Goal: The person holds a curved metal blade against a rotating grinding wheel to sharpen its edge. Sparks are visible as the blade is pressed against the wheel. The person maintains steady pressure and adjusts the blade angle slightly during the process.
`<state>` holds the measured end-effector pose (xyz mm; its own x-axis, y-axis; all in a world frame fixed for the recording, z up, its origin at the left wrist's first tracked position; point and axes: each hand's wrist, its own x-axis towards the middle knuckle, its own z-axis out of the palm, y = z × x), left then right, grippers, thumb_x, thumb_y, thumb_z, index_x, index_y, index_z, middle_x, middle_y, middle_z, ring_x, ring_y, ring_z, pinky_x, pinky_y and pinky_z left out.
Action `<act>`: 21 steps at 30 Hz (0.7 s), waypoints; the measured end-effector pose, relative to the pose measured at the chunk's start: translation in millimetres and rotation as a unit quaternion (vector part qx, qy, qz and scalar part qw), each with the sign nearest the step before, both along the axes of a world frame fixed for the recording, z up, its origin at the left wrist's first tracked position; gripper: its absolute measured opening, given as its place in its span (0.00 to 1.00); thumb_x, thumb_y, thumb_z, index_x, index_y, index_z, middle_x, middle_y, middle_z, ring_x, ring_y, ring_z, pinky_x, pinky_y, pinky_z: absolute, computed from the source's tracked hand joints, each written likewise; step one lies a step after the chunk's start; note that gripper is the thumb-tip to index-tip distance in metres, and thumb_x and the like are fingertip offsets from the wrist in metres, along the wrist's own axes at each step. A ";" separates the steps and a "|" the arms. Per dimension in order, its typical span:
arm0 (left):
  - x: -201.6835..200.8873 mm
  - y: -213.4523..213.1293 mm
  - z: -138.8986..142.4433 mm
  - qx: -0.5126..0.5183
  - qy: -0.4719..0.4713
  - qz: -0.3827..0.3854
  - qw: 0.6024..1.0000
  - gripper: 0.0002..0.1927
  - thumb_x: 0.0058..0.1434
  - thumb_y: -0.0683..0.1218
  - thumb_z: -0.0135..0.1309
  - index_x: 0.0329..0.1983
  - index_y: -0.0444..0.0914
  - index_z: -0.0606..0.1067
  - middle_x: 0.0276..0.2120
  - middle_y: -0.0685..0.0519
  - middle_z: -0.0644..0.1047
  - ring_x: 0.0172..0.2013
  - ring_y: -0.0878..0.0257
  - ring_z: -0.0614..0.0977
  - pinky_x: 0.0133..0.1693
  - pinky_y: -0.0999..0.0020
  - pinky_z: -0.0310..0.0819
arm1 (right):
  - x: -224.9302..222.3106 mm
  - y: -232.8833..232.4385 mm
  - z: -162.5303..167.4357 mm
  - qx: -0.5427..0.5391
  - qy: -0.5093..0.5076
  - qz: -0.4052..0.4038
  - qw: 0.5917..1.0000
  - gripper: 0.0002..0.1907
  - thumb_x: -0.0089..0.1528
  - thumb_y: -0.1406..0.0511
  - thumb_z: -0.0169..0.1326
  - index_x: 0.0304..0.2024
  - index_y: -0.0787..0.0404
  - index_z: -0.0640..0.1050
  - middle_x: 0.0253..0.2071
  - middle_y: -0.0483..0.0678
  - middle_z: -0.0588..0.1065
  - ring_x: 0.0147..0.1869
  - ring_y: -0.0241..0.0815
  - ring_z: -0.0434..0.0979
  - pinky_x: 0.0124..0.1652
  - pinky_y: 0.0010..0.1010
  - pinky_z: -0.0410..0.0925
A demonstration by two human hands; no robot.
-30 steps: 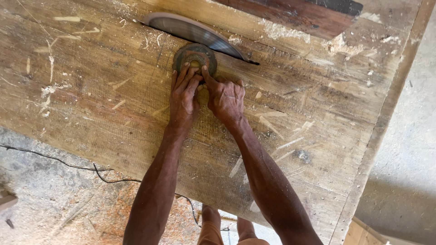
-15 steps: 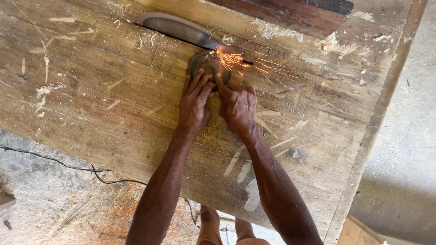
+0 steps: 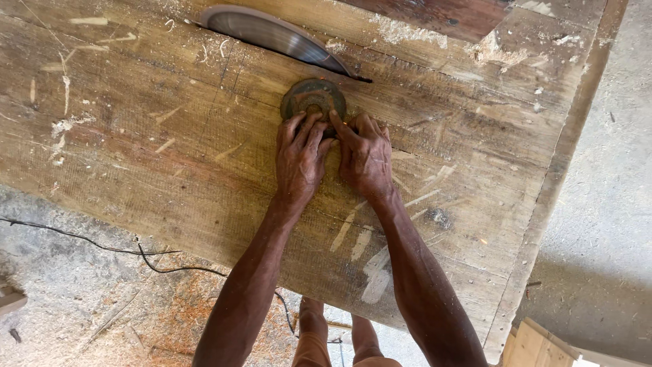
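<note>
A round rusty metal disc (image 3: 312,97) lies flat on the worn wooden saw table (image 3: 170,170). My left hand (image 3: 299,160) and my right hand (image 3: 365,158) press on its near edge with their fingertips, side by side. The disc's far edge sits right against the grey circular saw blade (image 3: 272,32) that rises through a slot in the table. A few tiny sparks show by my right fingers.
Wood chips and sawdust lie scattered over the table. A dark plank (image 3: 435,15) rests at the far edge. A black cable (image 3: 102,245) runs over the dusty floor at the left. Light wooden pieces (image 3: 536,343) stand at the lower right. My legs (image 3: 333,340) are below the table edge.
The disc was pushed toward the blade and threw a spray of orange sparks half a second ago. Now the spray has died to a few small sparks, with both hands still on the disc.
</note>
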<state>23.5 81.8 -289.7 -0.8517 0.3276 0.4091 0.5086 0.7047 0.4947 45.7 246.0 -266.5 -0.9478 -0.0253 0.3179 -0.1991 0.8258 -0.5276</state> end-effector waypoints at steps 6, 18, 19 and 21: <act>0.0 -17.8 -6.1 -0.039 0.028 -0.046 0.998 0.17 0.67 0.44 0.63 0.57 0.35 0.78 0.63 0.48 0.78 0.67 0.49 0.72 0.68 0.45 0.67 | 13.4 3.6 -10.1 -0.136 0.020 -0.001 0.990 0.15 0.72 0.70 0.50 0.60 0.64 0.81 0.45 0.51 0.78 0.46 0.43 0.78 0.46 0.36 0.75; -14.1 -15.2 -0.5 -0.028 0.047 -0.051 0.997 0.19 0.67 0.44 0.63 0.59 0.35 0.76 0.64 0.46 0.77 0.66 0.46 0.71 0.67 0.42 0.67 | 11.9 -8.7 -3.8 -0.027 0.053 -0.013 0.998 0.16 0.71 0.64 0.58 0.59 0.61 0.82 0.63 0.54 0.75 0.59 0.53 0.75 0.57 0.44 0.74; -14.6 -17.1 -0.5 -0.035 0.045 -0.053 0.997 0.18 0.68 0.44 0.62 0.59 0.35 0.76 0.64 0.48 0.77 0.67 0.46 0.71 0.68 0.40 0.66 | 11.5 -10.0 -3.0 -0.021 0.054 -0.019 0.998 0.16 0.70 0.63 0.59 0.59 0.61 0.83 0.63 0.54 0.75 0.60 0.53 0.75 0.57 0.44 0.74; -16.0 -19.4 -2.1 -0.048 0.040 -0.054 0.997 0.17 0.70 0.43 0.61 0.60 0.36 0.75 0.64 0.50 0.77 0.68 0.47 0.71 0.70 0.38 0.63 | 10.1 -12.7 0.2 -0.009 0.057 -0.026 0.998 0.16 0.70 0.61 0.60 0.58 0.59 0.83 0.64 0.54 0.74 0.61 0.54 0.73 0.56 0.44 0.73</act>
